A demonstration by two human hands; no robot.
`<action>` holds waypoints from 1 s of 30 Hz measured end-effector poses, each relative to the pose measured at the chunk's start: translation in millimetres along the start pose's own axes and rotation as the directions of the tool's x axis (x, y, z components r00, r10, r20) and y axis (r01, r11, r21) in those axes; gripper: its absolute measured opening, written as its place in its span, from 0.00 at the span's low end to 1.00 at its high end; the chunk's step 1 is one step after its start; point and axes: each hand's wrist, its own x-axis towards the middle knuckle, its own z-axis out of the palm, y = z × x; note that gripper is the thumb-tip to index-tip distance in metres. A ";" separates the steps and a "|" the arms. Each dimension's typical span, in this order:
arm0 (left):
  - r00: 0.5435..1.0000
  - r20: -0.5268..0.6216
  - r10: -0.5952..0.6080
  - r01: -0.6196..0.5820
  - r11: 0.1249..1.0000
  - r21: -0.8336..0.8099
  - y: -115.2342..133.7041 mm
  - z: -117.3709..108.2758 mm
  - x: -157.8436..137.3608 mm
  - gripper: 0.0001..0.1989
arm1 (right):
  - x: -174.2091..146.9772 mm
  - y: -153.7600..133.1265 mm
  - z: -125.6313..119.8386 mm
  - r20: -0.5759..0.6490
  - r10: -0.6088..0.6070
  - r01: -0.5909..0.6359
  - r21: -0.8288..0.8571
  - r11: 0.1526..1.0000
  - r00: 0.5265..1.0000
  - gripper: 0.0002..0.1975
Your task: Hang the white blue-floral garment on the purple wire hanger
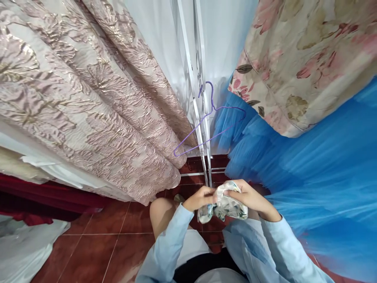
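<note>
Floral cloth (pixel 224 204): bunched, low at centre over the tiled floor (pixel 97 243). Left hand (pixel 200 197) and right hand (pixel 250 198) are both clamping it. Purple hanger (pixel 209 124) is hanging above.

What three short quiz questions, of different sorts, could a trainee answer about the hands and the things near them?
1. True or false: both hands grip the bunched floral cloth.
2. Which colour is the wire hanger hooked on the white metal rack? A. green B. purple C. red
3. Fill in: the blue tulle hangs on the person's ____ side.

Key
1. True: the left hand and the right hand each close on the cloth.
2. B: purple, and the hanger carries no garment.
3. Right; the pink brocade fabric hangs on the left, above the red tiled floor.
</note>
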 end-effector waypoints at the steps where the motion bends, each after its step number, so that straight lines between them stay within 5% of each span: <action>1: 0.998 0.046 -0.029 0.031 0.999 -0.036 -1.1 3.1 -6.0 0.33 | -3.1 -9.9 -2.9 0.016 -0.014 0.014 -0.016 1.000 1.000 0.12; 3: 0.998 0.060 -0.018 0.020 0.999 -0.048 -1.7 8.4 -16.2 0.31 | -7.9 -27.3 -8.0 0.033 -0.048 0.050 -0.052 0.997 0.998 0.11; 7: 0.993 -0.121 0.000 0.015 0.993 0.121 -1.4 1.9 -27.8 0.19 | -15.8 -48.0 -17.2 -0.010 -0.123 0.120 -0.143 0.982 0.992 0.09; 11: 0.962 -0.267 0.063 0.080 0.866 0.493 -5.6 -20.4 -33.3 0.10 | -24.2 -52.4 -26.1 -0.231 -0.174 0.125 -0.213 0.969 0.957 0.10; 14: 0.932 -0.333 0.143 0.084 0.809 0.581 -5.9 -37.2 -40.9 0.05 | -27.0 -47.2 -34.0 -0.434 -0.217 0.108 -0.262 0.959 0.874 0.09; 17: 0.877 -0.449 0.170 0.100 0.849 0.518 3.8 -57.3 -56.2 0.02 | -24.6 -37.9 -43.7 -0.641 -0.274 0.080 -0.315 0.946 0.717 0.08; 20: 0.835 -0.519 0.181 0.044 0.919 0.392 22.5 -81.2 -75.6 0.13 | -19.8 -30.1 -51.3 -0.763 -0.274 0.023 -0.322 0.946 0.585 0.09; 24: 0.780 -0.565 0.270 -0.242 0.962 0.126 53.9 -110.1 -82.0 0.19 | -11.2 -27.6 -50.9 -0.769 -0.237 0.014 -0.285 0.958 0.594 0.11; 28: 0.639 -0.689 0.342 -0.498 0.867 -0.031 85.3 -131.5 -48.1 0.14 | 0.8 -30.6 -42.1 -0.743 -0.229 0.052 -0.254 0.966 0.628 0.12; 30: 0.631 -0.707 0.318 -0.537 0.837 -0.103 96.2 -139.4 -24.8 0.13 | 6.5 -31.1 -39.3 -0.735 -0.229 0.068 -0.242 0.968 0.638 0.13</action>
